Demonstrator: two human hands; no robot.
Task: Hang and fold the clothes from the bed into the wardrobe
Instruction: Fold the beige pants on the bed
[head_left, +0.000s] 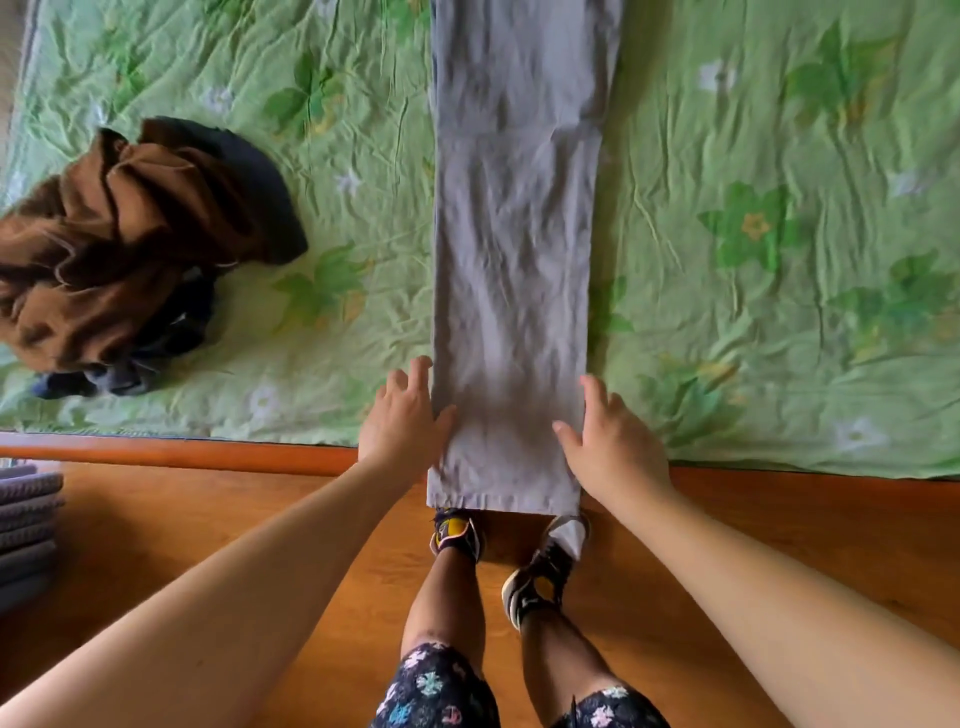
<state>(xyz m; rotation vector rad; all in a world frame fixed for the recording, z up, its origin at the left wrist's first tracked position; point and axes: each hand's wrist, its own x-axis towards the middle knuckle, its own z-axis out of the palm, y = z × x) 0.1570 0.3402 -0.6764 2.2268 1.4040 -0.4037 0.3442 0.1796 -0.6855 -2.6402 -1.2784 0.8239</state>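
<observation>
Grey trousers (514, 260) lie flat along the bed (779, 208) from 12 to 6 o'clock, hem (504, 488) over its edge. Left hand (402, 418) and right hand (613, 447) rest open, flanking the hem, probably squaring it for folding.

Grey trousers (514, 260) seen against a green, leaf-printed bedspread (779, 322).
The trousers are shown in a plain pale grey, with no print. The bedspread is coloured light green and printed with darker green leaves and small white and yellow-orange blossoms. A brown garment (119, 249) is seen over a dark navy garment (272, 202). The floor (182, 551) and the bed rail (182, 453) are shown in orange-brown wood. The shorts (436, 686) are patterned with pink, white and pale blue flowers on a dark ground. The left shoe (454, 532) is coloured dark with a yellow patch, the right shoe (535, 577) black with a white sole. A stack of folded cloth (26, 519) is tinted grey-violet.
</observation>
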